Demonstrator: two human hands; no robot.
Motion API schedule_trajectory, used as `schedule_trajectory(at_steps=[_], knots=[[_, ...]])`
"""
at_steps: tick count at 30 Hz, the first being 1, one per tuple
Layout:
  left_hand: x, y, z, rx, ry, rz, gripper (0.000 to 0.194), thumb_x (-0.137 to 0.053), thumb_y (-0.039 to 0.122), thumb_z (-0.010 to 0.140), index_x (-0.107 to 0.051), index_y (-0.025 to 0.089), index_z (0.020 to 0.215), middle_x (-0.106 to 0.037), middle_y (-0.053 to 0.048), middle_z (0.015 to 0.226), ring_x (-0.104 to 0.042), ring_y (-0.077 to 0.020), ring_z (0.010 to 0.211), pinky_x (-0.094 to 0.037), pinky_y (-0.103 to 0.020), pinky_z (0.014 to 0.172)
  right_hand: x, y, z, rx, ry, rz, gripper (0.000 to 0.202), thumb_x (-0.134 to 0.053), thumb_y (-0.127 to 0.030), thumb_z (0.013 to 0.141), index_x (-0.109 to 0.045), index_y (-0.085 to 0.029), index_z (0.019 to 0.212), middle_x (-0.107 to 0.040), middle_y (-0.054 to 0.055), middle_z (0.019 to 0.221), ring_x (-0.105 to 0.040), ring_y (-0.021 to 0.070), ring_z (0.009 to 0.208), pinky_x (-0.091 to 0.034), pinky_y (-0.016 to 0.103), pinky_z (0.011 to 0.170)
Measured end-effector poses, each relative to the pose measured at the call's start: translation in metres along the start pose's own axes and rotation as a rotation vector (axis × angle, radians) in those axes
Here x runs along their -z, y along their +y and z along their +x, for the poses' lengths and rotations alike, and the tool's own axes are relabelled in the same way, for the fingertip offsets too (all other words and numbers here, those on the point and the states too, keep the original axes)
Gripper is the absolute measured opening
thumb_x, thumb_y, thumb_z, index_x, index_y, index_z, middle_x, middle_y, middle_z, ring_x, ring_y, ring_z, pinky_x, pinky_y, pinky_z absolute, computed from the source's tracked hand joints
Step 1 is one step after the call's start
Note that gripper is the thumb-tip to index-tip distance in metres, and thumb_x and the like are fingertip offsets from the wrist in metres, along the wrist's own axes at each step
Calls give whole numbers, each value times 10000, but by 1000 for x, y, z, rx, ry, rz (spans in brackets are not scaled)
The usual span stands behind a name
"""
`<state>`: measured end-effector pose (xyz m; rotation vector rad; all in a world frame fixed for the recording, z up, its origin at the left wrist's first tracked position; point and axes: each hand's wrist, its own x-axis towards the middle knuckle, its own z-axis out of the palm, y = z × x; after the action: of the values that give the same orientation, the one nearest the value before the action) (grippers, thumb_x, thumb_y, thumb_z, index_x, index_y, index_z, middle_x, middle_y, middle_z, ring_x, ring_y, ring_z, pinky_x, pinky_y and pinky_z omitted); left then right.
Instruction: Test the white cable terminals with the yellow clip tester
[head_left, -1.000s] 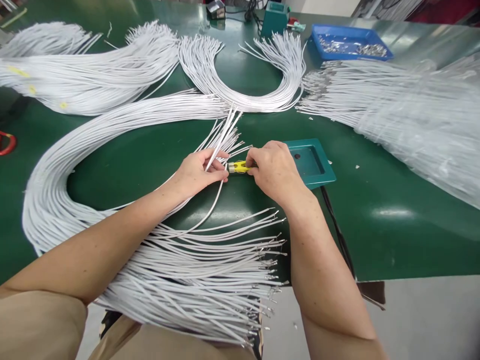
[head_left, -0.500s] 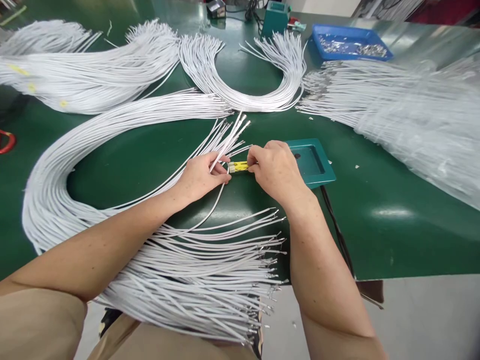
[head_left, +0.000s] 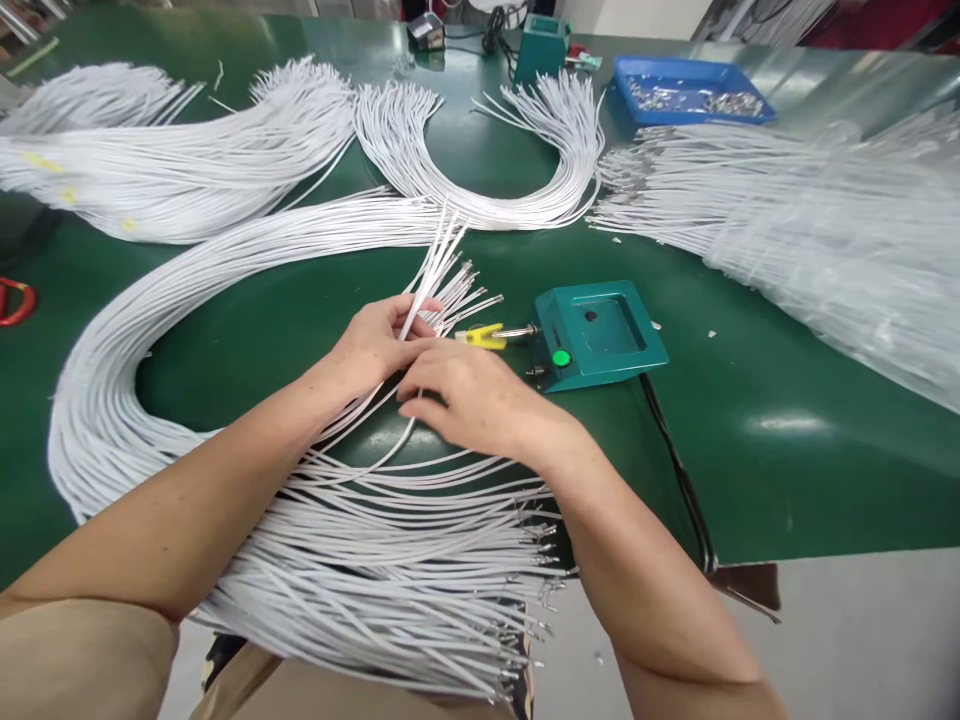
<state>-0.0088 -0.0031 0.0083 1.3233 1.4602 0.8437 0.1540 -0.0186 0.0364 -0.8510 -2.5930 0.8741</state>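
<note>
Wires [head_left: 429, 270], thin, white and round, stand in a slim sheaf pinched between the thumb and fingers of our left hand [head_left: 382, 335], their tips leaning away from us over the dark green bench [head_left: 810, 500]. Our right hand [head_left: 472, 390] overlaps the left in view, its fingers bent and slightly parted; one strand passes by them, and we cannot tell whether they grip it. Just beyond lies a yellow clip [head_left: 484, 338] on a metal rod joined to a teal, sunken-topped box [head_left: 592, 335] with a round, bright green button [head_left: 562, 358]; we see no hand holding the clip.

We judge the work partway: a handful is gathered in the left hand, while a broad white fan of metal-tipped strands [head_left: 405, 540] spreads nearest us, outside our grasp. How many are finished we cannot say. Farther back, a U-shaped white bundle [head_left: 510, 208] and a blue plastic tray [head_left: 701, 116] of small metal pieces [head_left: 735, 104] lie untouched.
</note>
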Motion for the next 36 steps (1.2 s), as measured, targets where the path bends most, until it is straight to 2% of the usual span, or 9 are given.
schedule_trajectory(at_steps=[4, 8, 13, 15, 18, 20, 22, 28, 36], knots=[[3, -3, 1, 18, -37, -95, 390, -815, 281, 615, -723, 165, 976, -666, -4, 794, -587, -127, 664, -476, -264, 661, -22, -8, 6, 4, -156, -165, 192, -611, -245, 881, -751, -114, 888, -701, 160, 956, -597, 291, 990, -480, 409, 836], [2, -3, 0, 100, -77, -217, 371, -854, 284, 606, -734, 169, 938, -632, 9, 758, -546, -94, 629, -434, -224, 606, -26, -14, 6, 5, -228, -251, 195, -599, -224, 886, -745, -96, 903, -715, 155, 953, -601, 287, 987, -497, 404, 832], [1, 4, -2, 93, -32, -370, 307, -780, 389, 735, -765, 160, 938, -644, -27, 813, -563, -90, 704, -427, -193, 604, -6, -20, -2, -141, -452, 122, 180, -611, -277, 859, -722, -191, 747, -689, 28, 657, -600, 159, 592, -445, 277, 524], [1, 4, -1, 82, -32, -401, 326, -810, 353, 705, -765, 168, 970, -644, -10, 767, -563, -84, 677, -444, -198, 632, 4, -13, -3, -266, -328, 313, 234, -593, -273, 868, -680, -169, 677, -644, 6, 564, -551, 104, 469, -416, 233, 464], [-1, 2, -2, 8, -16, -375, 387, -848, 304, 654, -751, 179, 1007, -684, -5, 774, -599, -99, 679, -479, -225, 688, 16, 8, -2, -476, 231, 502, 241, -574, -351, 894, -644, -158, 769, -619, -13, 568, -513, 64, 390, -404, 197, 415], [-4, 1, -4, -31, -45, -324, 376, -850, 295, 651, -743, 175, 991, -706, -11, 799, -634, -116, 701, -496, -243, 718, 19, 23, 0, -496, 533, 629, 241, -600, -415, 879, -631, -177, 903, -622, -29, 608, -525, 68, 402, -406, 191, 395], [-8, 0, -7, -27, -99, -263, 342, -831, 319, 681, -739, 171, 975, -716, -19, 788, -656, -132, 704, -502, -249, 711, 21, 35, 2, -446, 674, 774, 268, -660, -430, 835, -614, -189, 941, -614, -43, 622, -540, 75, 437, -425, 193, 404], [-15, 4, -14, -43, -75, -308, 306, -739, 418, 777, -745, 168, 953, -740, -59, 869, -686, -180, 829, -519, -282, 767, 18, 39, 4, -353, 763, 975, 244, -724, -316, 771, -567, -171, 653, -493, -71, 488, -445, 56, 446, -406, 199, 453], [-15, 9, -10, -63, -54, -438, 245, -820, 235, 682, -618, 171, 804, -636, 34, 738, -650, -109, 710, -492, -229, 693, 5, 31, 9, -355, 581, 998, 231, -773, -348, 698, -663, -144, 692, -598, -34, 607, -453, 56, 502, -368, 209, 468]])
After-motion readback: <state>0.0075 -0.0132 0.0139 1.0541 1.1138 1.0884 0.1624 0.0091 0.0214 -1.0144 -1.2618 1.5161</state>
